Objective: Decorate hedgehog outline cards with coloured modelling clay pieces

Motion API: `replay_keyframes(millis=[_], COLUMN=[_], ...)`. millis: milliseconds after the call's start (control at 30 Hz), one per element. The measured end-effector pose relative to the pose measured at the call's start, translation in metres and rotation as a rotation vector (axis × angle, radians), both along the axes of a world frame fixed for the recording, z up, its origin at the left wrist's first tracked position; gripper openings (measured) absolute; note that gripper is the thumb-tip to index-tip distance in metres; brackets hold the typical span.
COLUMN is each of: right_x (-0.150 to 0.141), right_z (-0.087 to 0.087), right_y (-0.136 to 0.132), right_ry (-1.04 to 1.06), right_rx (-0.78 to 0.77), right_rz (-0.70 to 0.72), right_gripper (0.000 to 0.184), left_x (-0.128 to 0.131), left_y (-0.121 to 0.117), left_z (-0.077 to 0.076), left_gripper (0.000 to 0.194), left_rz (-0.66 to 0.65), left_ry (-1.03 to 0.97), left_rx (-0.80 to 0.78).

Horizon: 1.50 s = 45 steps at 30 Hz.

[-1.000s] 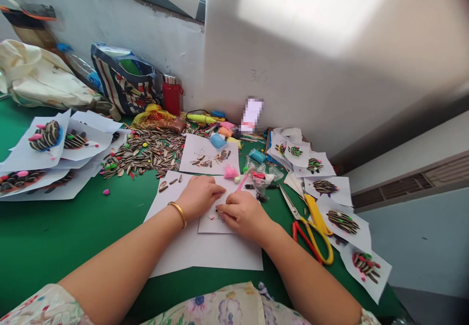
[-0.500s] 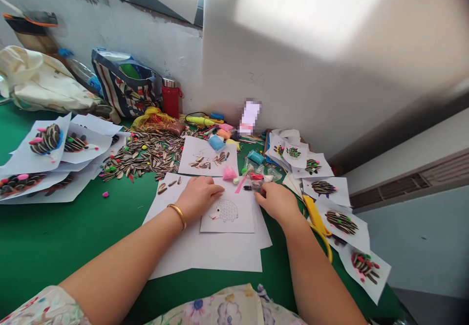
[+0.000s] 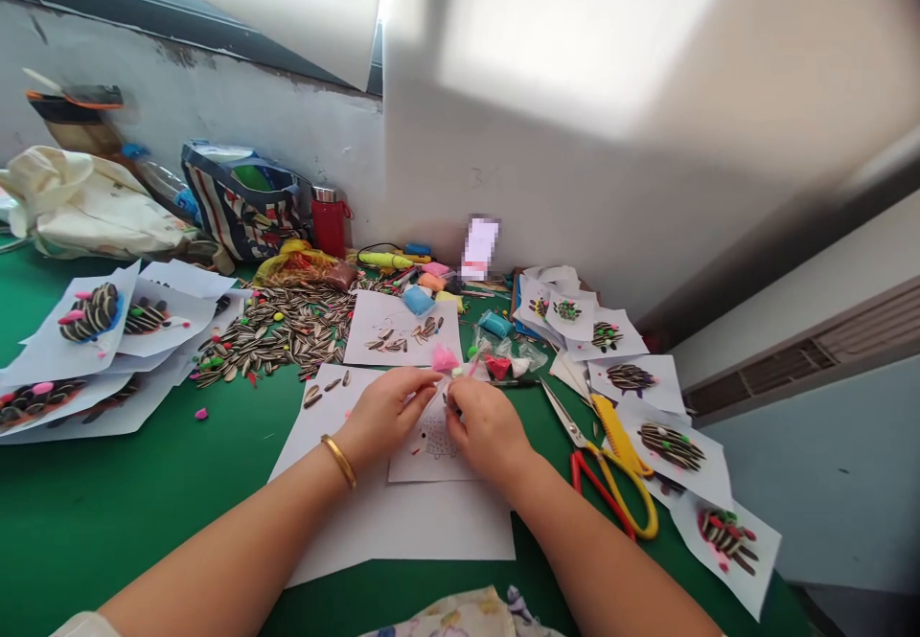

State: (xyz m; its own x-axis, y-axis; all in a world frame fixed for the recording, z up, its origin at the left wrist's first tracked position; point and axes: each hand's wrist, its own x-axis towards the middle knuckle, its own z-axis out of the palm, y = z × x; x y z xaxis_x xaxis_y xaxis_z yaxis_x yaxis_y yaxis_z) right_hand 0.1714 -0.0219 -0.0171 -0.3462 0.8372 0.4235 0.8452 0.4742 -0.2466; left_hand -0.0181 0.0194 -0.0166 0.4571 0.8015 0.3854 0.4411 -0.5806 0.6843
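My left hand, with a gold bracelet at the wrist, is over the upper left of a small white card. Its fingertips and thumb come together around something small I cannot make out. Close by, my right hand is pinched above the card's right side; a dark bit shows at its fingertips, too small to name. The card bears a hedgehog drawing, partly covered by my right hand. Beneath it lie larger white sheets. Just beyond my fingers is a pink clay lump.
Scissors with yellow handles and a red-handled tool lie right of my right arm. Sunflower seeds are heaped at back left. Seed-covered hedgehog cards line the right; more cards are stacked left. A red bottle stands behind.
My right hand has moved left over the card, near my left hand, uncovering the scissors and red-handled tool. My left hand has lifted from flat on the card. The view has tilted slightly upward.
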Motion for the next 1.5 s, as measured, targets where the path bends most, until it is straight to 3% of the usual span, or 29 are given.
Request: replay_keyframes(millis=[300,633,900,1000,1133,1333,1500], right_x=[-0.003,-0.009,0.003,0.003,0.002,0.005,0.007], right_z=[0.007,0.014,0.001,0.002,0.003,0.000,0.000], right_y=[0.008,0.010,0.003,0.001,0.000,0.002,0.000], right_ry=[0.033,0.200,0.403,0.432,0.463,0.524,0.611], right_rx=[0.053,0.009,-0.020,-0.033,-0.047,0.002,-0.091], right_rz=[-0.078,-0.040,0.068,0.096,0.123,0.105,0.088], right_gripper=[0.016,0.019,0.029,0.030,0.031,0.046,0.055], left_x=[0.011,0.003,-0.002,0.000,0.002,0.003,0.003], left_y=[-0.007,0.003,0.002,-0.001,-0.003,-0.004,-0.004], left_z=[0.003,-0.006,0.001,0.004,0.008,0.012,0.014], left_gripper=[0.025,0.008,0.031,0.032,0.031,0.020,0.020], left_rz=[0.021,0.150,0.027,-0.004,-0.033,-0.048,-0.058], left_ry=[-0.382,-0.376,-0.132,-0.116,-0.148,-0.390,-0.454], left_rx=[-0.393,-0.294,-0.099,-0.145,-0.320,-0.555,-0.597])
